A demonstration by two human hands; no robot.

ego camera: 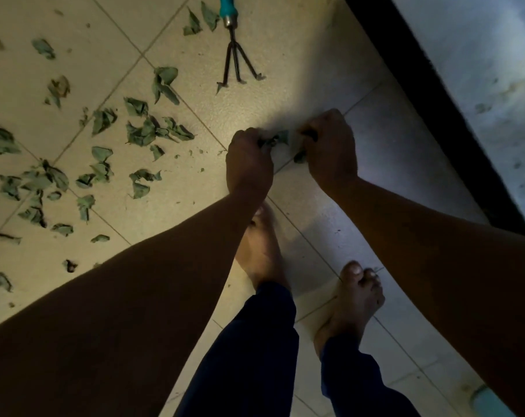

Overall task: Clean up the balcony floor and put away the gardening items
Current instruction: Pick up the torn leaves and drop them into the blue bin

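Several dried green leaves [140, 133] lie scattered over the beige tiled floor [255, 94] at the left and centre. A hand rake [235, 52] with a teal handle and three dark prongs lies at the top centre. My left hand [249, 164] and my right hand [330, 149] are low over the floor, side by side, both with curled fingers. Each grips crumpled leaves [280, 136], and bits of leaf show between the two fists. How much each hand holds is hidden.
A dark sill or threshold [429, 94] runs diagonally along the right, with a pale grey surface [480, 55] beyond it. My bare feet [351, 302] stand on the tiles below my hands. A pale teal object [486, 401] shows at the bottom right edge.
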